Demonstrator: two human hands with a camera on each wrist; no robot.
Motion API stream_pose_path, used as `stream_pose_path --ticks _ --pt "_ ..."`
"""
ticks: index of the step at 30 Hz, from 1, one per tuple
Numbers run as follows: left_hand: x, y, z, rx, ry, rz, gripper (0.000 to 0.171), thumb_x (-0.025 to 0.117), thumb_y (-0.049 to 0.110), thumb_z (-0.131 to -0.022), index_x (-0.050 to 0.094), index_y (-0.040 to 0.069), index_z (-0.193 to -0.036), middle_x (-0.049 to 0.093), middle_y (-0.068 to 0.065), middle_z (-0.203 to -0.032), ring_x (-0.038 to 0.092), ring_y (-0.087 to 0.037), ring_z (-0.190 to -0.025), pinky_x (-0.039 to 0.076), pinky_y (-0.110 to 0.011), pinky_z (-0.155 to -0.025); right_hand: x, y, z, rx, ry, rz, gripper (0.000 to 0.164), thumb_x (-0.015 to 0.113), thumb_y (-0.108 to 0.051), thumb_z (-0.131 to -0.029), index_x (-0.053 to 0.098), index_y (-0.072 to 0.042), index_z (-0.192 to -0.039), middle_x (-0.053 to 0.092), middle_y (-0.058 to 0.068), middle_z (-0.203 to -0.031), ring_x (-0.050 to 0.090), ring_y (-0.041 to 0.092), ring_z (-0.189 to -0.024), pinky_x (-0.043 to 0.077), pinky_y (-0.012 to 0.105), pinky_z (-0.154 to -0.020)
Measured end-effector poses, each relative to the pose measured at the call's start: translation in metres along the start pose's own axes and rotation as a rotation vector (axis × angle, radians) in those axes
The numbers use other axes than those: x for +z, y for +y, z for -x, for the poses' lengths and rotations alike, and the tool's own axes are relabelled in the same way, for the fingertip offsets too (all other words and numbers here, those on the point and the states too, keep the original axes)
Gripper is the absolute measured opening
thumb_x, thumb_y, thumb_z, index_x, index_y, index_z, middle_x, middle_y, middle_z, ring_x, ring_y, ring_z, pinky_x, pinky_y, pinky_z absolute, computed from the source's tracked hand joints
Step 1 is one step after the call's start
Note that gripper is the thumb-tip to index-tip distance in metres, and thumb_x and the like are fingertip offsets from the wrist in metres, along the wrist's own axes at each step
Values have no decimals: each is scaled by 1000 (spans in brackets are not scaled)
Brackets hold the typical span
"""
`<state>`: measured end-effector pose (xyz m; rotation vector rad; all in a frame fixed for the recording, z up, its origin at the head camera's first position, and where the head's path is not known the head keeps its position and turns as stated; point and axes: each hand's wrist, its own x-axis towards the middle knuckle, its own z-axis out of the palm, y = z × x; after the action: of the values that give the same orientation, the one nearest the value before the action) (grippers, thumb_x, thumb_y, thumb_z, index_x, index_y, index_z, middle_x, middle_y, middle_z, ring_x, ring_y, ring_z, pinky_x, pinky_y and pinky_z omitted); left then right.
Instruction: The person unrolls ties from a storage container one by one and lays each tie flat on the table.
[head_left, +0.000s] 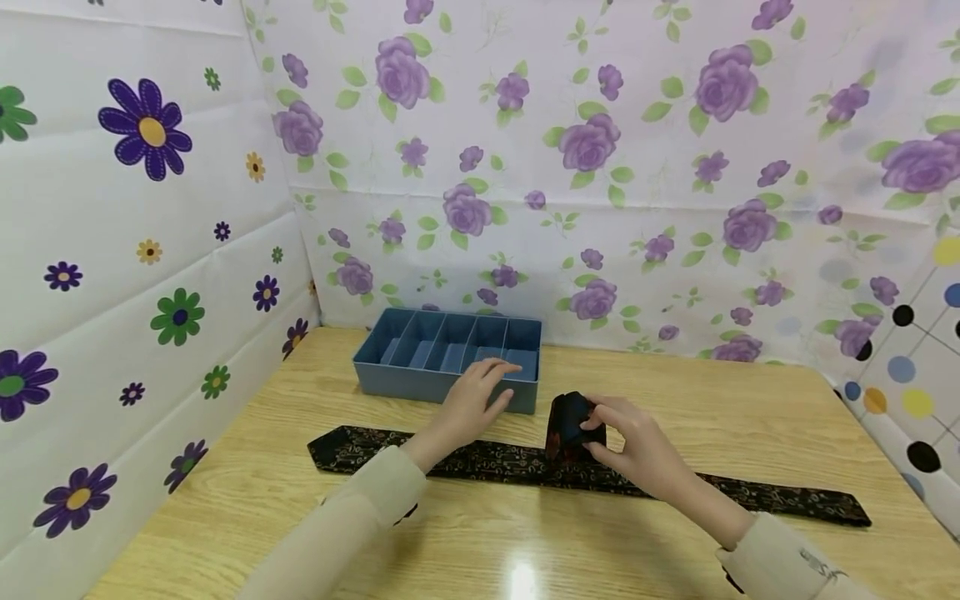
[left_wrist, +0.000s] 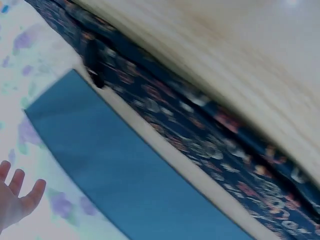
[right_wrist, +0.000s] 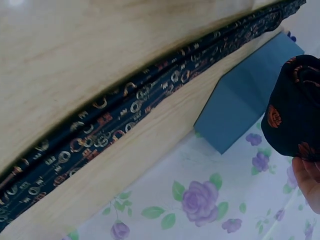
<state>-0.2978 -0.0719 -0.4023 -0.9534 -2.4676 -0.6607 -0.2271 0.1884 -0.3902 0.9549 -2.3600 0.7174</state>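
My right hand (head_left: 637,437) pinches a rolled-up dark necktie (head_left: 567,423) between fingers and thumb, above the table. Orange flowers show on this roll in the right wrist view, where my fingertips (right_wrist: 306,175) touch its lower edge. A second necktie (head_left: 495,461), black with a small pattern, lies stretched lengthwise across the table beneath both hands. My left hand (head_left: 472,404) hovers at the front right of a blue divided box (head_left: 408,385), its fingers loosely bent and holding nothing. The left wrist view catches only part of that hand (left_wrist: 17,197).
The blue box stands at the back of the wooden table (head_left: 675,550), its several compartments facing up. A flowered sheet (head_left: 525,167) hangs behind the table, another (head_left: 150,292) at the left. Dotted cloth (head_left: 911,392) is at the right.
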Motion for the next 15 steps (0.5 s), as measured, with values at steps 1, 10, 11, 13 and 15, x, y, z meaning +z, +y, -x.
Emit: stream_pose_path --ticks 1,10,11,13,15 --pt "-1 5 0 28 7 -3 34 56 21 -96 55 14 -129 54 -9 -127 52 -27 -119 46 -43 -98 0 -1 2 8 -4 -6 26 77 -1 -73 59 -17 -83 61 20 -118 59 37 -109 53 49 -82" --pt "-8 44 6 265 38 -41 32 61 19 -92 59 13 -124 59 -6 -121 55 -20 -115 48 -34 -97 -2 -10 14 39 -20 -27 28 79 0 -71 60 -17 -82 63 17 -113 59 37 -108 54 47 -81" --pt "-8 46 7 281 34 -32 33 62 18 -92 59 13 -124 59 -6 -121 55 -20 -115 48 -34 -97 -2 -12 15 46 -22 -34 29 79 1 -70 60 -17 -82 64 16 -113 60 36 -107 54 47 -81" --pt "-8 50 12 301 11 -20 33 62 19 -92 59 14 -124 59 -6 -122 55 -20 -116 48 -33 -97 -2 -13 17 63 -29 -51 30 78 2 -71 59 -18 -82 64 15 -112 60 36 -108 54 47 -82" --pt "-8 52 17 325 -28 -13 34 61 22 -92 58 14 -125 58 -6 -124 54 -19 -117 48 -32 -97 -2 -15 19 91 -41 -73 31 78 2 -71 58 -19 -82 66 10 -108 60 35 -109 54 46 -83"
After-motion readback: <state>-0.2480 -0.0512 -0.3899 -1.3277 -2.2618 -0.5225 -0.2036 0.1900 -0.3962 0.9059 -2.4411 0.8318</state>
